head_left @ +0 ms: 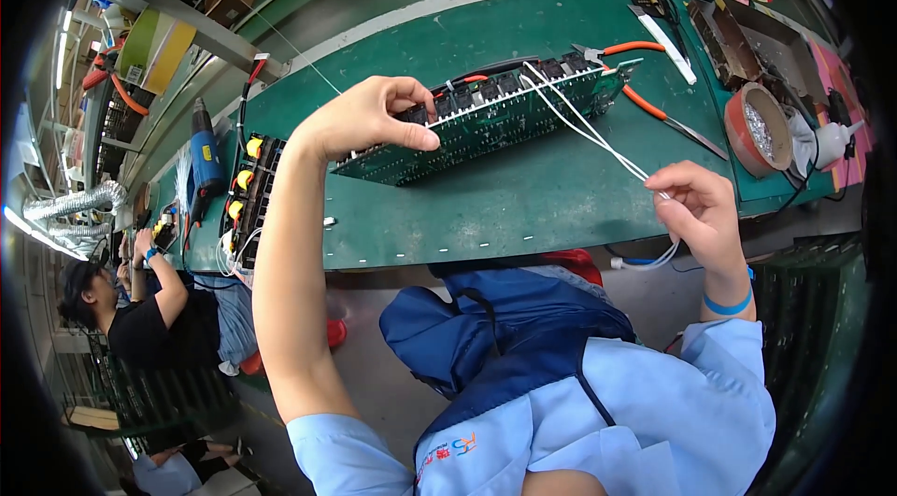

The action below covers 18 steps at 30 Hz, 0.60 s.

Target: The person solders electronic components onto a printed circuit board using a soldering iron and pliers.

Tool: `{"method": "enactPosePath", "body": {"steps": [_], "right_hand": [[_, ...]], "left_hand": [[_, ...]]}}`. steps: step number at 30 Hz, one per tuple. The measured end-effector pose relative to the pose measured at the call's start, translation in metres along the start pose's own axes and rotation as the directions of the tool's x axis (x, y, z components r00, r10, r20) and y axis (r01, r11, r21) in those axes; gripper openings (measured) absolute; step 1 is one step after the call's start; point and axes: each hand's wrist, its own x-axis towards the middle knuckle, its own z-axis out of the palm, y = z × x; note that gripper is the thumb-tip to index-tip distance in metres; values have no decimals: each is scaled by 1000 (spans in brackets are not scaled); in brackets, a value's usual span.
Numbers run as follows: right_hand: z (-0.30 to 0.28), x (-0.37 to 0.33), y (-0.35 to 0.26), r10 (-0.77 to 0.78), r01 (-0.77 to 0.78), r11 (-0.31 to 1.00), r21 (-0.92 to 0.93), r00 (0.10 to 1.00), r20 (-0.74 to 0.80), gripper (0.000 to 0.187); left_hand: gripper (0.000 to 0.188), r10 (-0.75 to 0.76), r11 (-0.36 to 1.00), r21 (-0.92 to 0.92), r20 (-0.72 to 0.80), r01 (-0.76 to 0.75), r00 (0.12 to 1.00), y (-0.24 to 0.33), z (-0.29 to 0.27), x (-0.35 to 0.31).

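A long green circuit board stands tilted on its edge on the green table, black parts along its far side. My left hand grips the board's upper edge near its left end, thumb on the near face and fingers curled behind. Two white wires run from the board's top edge, right of its middle, down to my right hand. The fingers of that hand are pinched around the wires. Below it hangs the wires' loose end with a small white connector.
Orange-handled cutters lie right of the board, near a white-handled tool. A round tub and cardboard box stand far right. Left are a blue heat gun and another assembly. A co-worker sits at left.
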Motion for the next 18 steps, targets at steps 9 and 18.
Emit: {"method": "enactPosePath", "body": {"steps": [9,18], "right_hand": [[9,12,9,-34,31,997,69,998,46,23],[8,19,16,59,-67,993,101,995,85,26]], "left_hand": [[38,-65,984,-166,3,64,998,-15,-16,23],[40,-154,964,-217,19,155,988,-21,-23,35]]}}
